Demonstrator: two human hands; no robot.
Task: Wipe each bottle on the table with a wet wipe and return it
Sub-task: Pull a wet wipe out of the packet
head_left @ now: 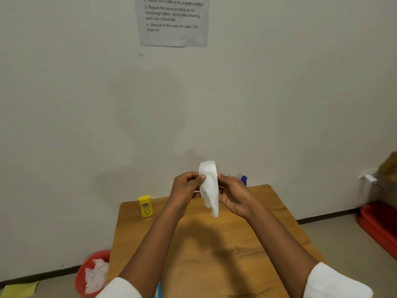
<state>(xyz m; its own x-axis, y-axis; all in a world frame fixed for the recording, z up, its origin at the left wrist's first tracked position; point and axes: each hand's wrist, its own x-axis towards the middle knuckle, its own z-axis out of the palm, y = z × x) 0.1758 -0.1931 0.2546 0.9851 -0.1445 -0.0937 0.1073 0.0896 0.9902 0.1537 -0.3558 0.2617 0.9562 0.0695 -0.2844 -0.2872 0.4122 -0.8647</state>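
Holding up a wet wipe (209, 186) over the wooden table (214, 244), well clear of the surface: left hand (185, 188) pinching its upper left edge between thumb and fingertips, right hand (233, 196) closed on its right side, a thin pale strip just visible between the palms. Limp, damp and near weightless by the look of it, hanging in a loose fold below the grip; best kept by the edges while spreading it, then bunched in the palm for rubbing. Farther left, standing upright near the table's far left corner, a small yellow bottle (146, 206); light, rigid plastic probably, perhaps slick once wet, so best gripped round the body. Far right, behind the right hand, a blue cap (244, 180), possibly another bottle, mostly hidden. Down left on the floor, a red bin (83, 274) holding crumpled white wipes. None of the bottles yet in hand.
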